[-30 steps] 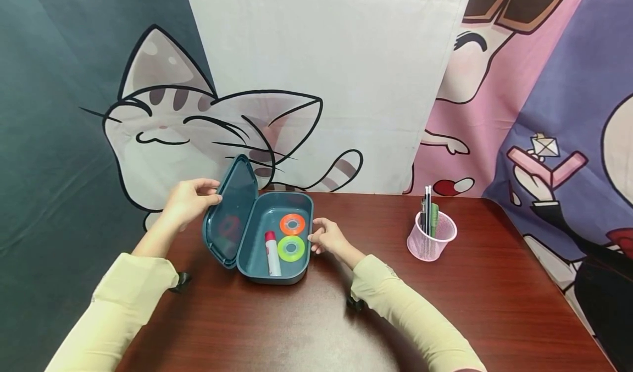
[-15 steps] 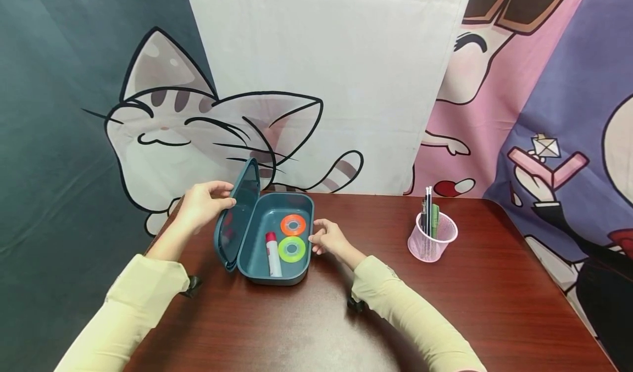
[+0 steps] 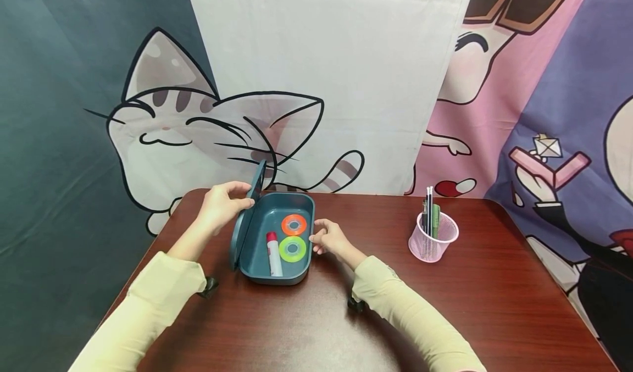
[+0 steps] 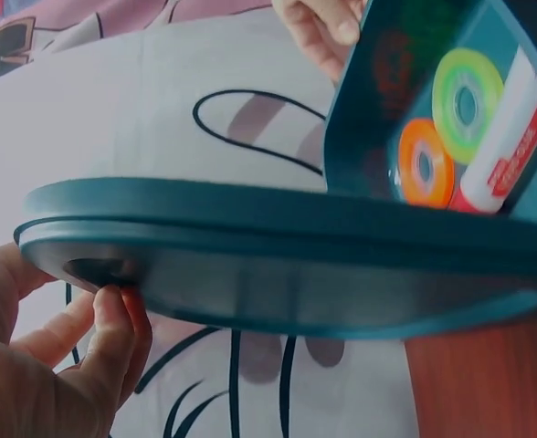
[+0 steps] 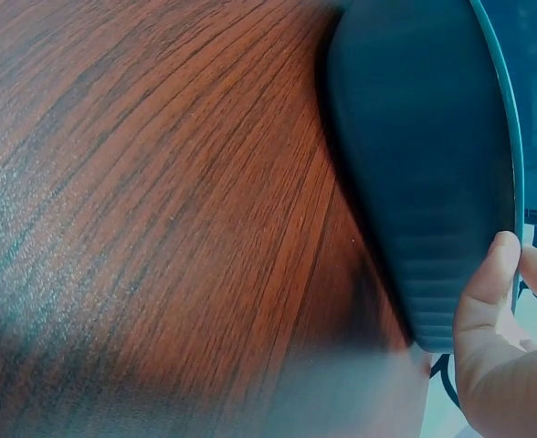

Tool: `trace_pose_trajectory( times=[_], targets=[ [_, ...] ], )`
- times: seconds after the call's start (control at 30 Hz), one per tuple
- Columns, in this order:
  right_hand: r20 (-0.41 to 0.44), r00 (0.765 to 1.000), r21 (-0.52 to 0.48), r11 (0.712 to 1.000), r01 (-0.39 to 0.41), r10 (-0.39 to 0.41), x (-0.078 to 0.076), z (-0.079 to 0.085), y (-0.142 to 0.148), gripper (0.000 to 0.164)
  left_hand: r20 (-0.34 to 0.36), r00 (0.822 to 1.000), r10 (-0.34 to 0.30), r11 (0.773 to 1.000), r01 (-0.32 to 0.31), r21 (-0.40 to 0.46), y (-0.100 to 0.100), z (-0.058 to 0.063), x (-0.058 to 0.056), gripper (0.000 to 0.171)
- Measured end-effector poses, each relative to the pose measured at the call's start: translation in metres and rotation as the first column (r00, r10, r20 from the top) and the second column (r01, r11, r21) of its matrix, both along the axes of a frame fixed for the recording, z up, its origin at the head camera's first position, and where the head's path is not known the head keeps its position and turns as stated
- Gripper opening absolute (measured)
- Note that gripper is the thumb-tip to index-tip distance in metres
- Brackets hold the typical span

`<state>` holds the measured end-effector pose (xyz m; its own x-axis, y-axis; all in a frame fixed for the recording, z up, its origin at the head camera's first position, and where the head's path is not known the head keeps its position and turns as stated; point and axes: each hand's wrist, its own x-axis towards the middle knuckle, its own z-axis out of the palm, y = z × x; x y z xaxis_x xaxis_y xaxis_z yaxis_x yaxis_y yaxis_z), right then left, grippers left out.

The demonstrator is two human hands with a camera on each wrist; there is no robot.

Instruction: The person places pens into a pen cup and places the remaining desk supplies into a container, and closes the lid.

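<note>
A teal plastic box [image 3: 279,276] stands on the table, its hinged lid [image 4: 278,246] raised nearly upright at its left side. My left hand [image 3: 223,207] holds the lid by its edge, with fingertips on the outer face in the left wrist view. At the box's right side, my right hand [image 3: 332,238] pinches the rim, the thumb [image 5: 499,265] against the outer wall. Inside lie a white glue stick [image 3: 274,256] with a red cap, an orange tape roll [image 3: 287,228] and a green tape roll [image 3: 284,255].
A pink mesh pen cup [image 3: 426,248] with several pens stands to the right on the dark wood table [image 3: 376,218]. Behind the table hangs a cloth backdrop [image 3: 346,42] with a printed cat.
My left hand has moved right, swinging the lid from leaning outward to nearly upright. My right hand stays at the box's right rim, and the things inside have not moved.
</note>
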<state>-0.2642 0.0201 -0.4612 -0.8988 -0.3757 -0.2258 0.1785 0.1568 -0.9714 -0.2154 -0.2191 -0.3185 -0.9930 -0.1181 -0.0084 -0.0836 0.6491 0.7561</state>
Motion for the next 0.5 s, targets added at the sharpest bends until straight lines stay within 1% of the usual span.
trace_pose_trajectory(
  times=[0.07, 0.2, 0.3, 0.43, 0.5],
  targets=[
    [0.000, 1.000, -0.005, 1.000, 0.001, -0.001, 0.000, 0.001, 0.000, 0.051, 0.016, 1.000, -0.001, 1.000, 0.001, 0.022, 0.004, -0.002, -0.001, 0.038],
    [0.006, 1.000, -0.017, 1.000, -0.024, 0.024, 0.008, 0.016, 0.002, 0.052, 0.025, 1.000, -0.002, 0.999, 0.001, 0.048, 0.011, -0.007, -0.003, 0.040],
    [0.007, 0.999, -0.029, 0.999, -0.046, 0.046, 0.011, 0.023, 0.003, 0.053, 0.020, 1.000, -0.005, 0.999, 0.004, 0.053, 0.016, -0.011, -0.004, 0.042],
    [0.020, 0.999, -0.037, 0.999, -0.034, 0.035, 0.005, 0.013, 0.003, 0.053, 0.010, 1.000, -0.012, 0.998, 0.011, 0.063, 0.025, -0.016, -0.003, 0.042],
    [0.025, 0.999, -0.034, 0.999, -0.024, 0.025, 0.002, 0.007, 0.002, 0.053, -0.001, 1.000, -0.019, 0.998, 0.019, 0.055, 0.029, -0.018, -0.002, 0.042]
  ],
)
